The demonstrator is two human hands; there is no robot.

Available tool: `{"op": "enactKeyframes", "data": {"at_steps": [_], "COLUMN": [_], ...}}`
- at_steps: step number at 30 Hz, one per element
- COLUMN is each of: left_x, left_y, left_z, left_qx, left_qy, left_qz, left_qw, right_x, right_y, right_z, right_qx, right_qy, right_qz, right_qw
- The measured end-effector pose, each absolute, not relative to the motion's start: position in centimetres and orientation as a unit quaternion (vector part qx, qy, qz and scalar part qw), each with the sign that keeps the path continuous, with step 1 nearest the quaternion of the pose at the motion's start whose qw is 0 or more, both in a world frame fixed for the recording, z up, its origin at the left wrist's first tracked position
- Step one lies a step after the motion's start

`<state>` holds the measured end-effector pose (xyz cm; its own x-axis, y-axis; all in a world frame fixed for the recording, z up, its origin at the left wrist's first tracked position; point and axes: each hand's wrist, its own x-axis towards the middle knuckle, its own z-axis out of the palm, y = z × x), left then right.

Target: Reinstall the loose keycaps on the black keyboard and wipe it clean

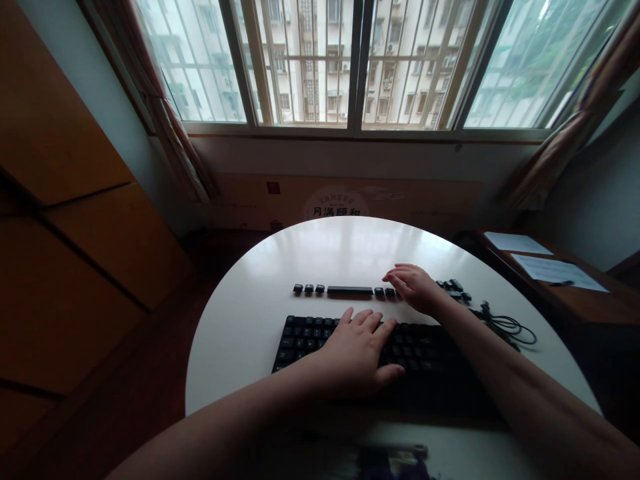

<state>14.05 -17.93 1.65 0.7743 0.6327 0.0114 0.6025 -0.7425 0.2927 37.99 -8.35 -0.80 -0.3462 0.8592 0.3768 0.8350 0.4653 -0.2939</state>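
Observation:
My left hand (357,353) lies palm down on a black keyboard (300,333), its fingers spread across the keys. Past the keyboard's far edge, a row of loose black keycaps runs left to right, with the long spacebar keycap (350,291) in the middle. Three small keycaps (309,289) sit to the left of it. Over the right part of this row is my right hand (411,287), fingers stretched to the left and nothing visible in them. It partly hides the keycaps below, and I cannot tell whether it touches them. My right forearm covers part of the keyboard.
More loose keycaps (454,287) lie right of my right hand. A coiled black cable (505,327) rests near the right side of the round white table (240,373). A blurred dark object (395,463) is at the near edge. Papers (555,270) lie on a brown desk at right.

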Motion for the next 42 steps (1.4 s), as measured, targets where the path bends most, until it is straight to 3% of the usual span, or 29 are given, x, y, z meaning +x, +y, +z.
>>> {"op": "enactKeyframes", "data": {"at_steps": [10,14,20,26,42], "left_x": [14.4,14.4,14.6,14.5,14.0], "left_y": [-17.6,-17.5,-17.7,-17.6,-16.5], "left_z": [2.1,2.2,1.5,1.7,2.3], "left_qx": [0.925,0.926,0.927,0.928,0.925], "left_qy": [0.343,0.342,0.346,0.343,0.335], "left_qz": [0.06,0.056,0.076,0.083,0.116], "left_qw": [0.151,0.152,0.123,0.115,0.137], "right_x": [38.7,39.1,39.3,38.9,37.0], "right_y": [-12.3,-17.2,-24.6,-25.8,-25.5], "right_z": [5.3,8.4,5.0,1.4,1.1], "right_qx": [-0.512,-0.52,-0.474,-0.411,-0.374], "right_qy": [-0.762,-0.726,-0.782,-0.83,-0.89], "right_qz": [-0.047,0.024,0.117,0.163,-0.021], "right_qw": [0.395,0.449,0.387,0.339,0.261]}}
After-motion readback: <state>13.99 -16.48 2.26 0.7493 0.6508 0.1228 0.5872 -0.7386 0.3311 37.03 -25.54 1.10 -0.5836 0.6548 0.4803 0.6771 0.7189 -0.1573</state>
